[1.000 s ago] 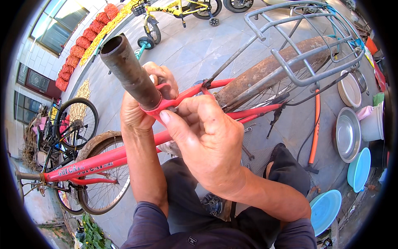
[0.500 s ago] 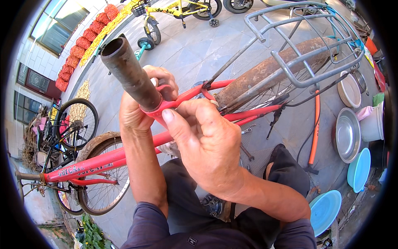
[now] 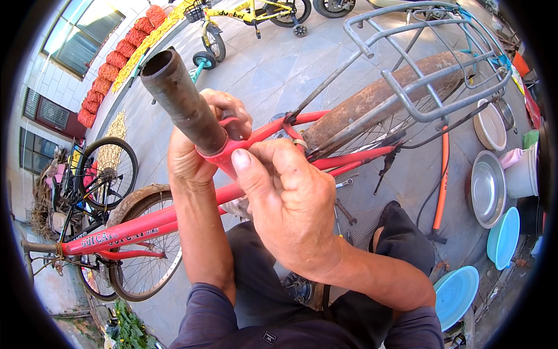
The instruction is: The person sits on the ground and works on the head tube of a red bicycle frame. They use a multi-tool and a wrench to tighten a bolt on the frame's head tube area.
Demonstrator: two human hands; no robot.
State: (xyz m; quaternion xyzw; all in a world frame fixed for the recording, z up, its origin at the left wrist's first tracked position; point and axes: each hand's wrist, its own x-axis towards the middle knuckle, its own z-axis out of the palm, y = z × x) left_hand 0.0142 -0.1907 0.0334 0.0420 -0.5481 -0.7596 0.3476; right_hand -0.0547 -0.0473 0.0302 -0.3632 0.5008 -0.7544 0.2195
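Note:
A rusty seat post (image 3: 183,99) rises from the collar (image 3: 221,156) of a red bicycle frame (image 3: 154,224). My left hand (image 3: 189,158) is curled round the far side of the post, its fingers closed at the red clamp ears (image 3: 233,127) behind it. Close to the collar's right side, my right hand (image 3: 296,209) is closed, thumb against bent fingers. Whatever those fingers hold is hidden behind them. A rusty rear mudguard (image 3: 366,99) and a grey metal carrier rack (image 3: 424,96) extend to the upper right.
Wrenches (image 3: 347,214) lie on the paved floor by my shoe. An orange-barrelled pump (image 3: 442,180) is at right, beside a metal basin (image 3: 487,189) and blue basins (image 3: 456,296). A yellow child's bike (image 3: 250,14) stands ahead; a black bicycle (image 3: 107,174) is at left.
My right thumb has shifted slightly right, off the edge of the collar. The left hand's fingers have moved only a little, and the bicycle stays put.

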